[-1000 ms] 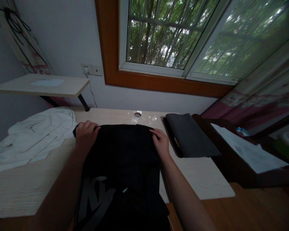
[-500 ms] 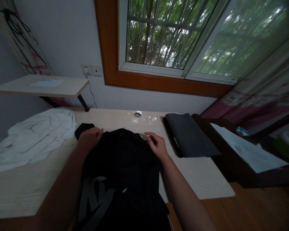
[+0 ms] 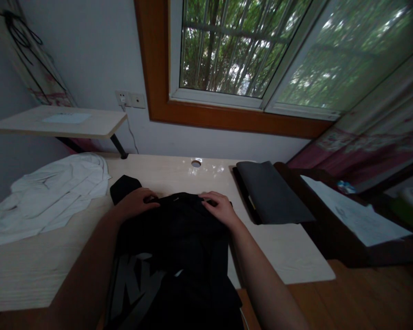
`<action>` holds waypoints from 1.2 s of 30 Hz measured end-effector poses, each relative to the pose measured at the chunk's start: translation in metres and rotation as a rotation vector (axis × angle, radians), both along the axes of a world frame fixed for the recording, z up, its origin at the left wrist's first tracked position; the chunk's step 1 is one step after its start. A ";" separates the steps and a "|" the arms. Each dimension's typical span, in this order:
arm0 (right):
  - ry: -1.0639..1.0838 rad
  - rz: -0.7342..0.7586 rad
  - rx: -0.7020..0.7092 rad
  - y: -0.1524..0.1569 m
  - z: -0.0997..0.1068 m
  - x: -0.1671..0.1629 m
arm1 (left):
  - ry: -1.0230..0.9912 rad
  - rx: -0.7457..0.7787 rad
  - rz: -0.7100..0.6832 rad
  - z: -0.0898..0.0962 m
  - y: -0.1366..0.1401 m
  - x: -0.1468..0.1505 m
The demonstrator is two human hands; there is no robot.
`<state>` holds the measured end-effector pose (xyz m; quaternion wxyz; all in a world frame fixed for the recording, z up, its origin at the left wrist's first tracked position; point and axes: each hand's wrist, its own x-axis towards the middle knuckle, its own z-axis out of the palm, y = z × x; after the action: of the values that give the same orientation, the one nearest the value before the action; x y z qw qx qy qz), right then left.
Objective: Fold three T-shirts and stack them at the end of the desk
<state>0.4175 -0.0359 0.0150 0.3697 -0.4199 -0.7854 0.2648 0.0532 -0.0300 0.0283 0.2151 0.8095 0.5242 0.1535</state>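
A black top [image 3: 182, 238] with big grey lettering on its lower left part lies spread from the desk's middle down to the bottom of the view. My left hand [image 3: 136, 202] grips its far edge on the left, thumb and fingers curled toward each other. On the right of that edge, my right hand [image 3: 222, 208] pinches the cloth between thumb and fingers. A small pale mark shows at the edge between the hands. Beyond my left wrist a black flap, perhaps a sleeve, sticks out over the desk.
White cloth [image 3: 62, 192] lies crumpled on the desk [image 3: 278, 256] at left, beside a raised shelf [image 3: 99, 126]. A dark grey folder [image 3: 273, 195] rests at the right. A sheet of paper [image 3: 354, 211] lies on dark furniture farther right. The window [image 3: 241, 55] is behind.
Both hands have moved inward along the far edge, closer to each other. That edge has dropped slightly toward me, and the pale mark on it has come into view.
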 end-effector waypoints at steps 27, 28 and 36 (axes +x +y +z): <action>-0.058 -0.160 0.230 -0.002 0.006 0.000 | -0.223 0.403 0.758 0.016 -0.005 0.003; -0.085 -0.132 0.229 -0.002 0.007 0.000 | -0.275 0.373 0.764 0.018 -0.005 0.004; -0.229 0.037 0.197 -0.002 0.006 0.003 | -0.470 0.339 0.780 0.014 -0.003 0.007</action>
<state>0.4208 -0.0379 0.0213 0.3121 -0.3945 -0.8522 0.1438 0.0605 -0.0327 0.0427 0.1191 0.5196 0.6934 0.4848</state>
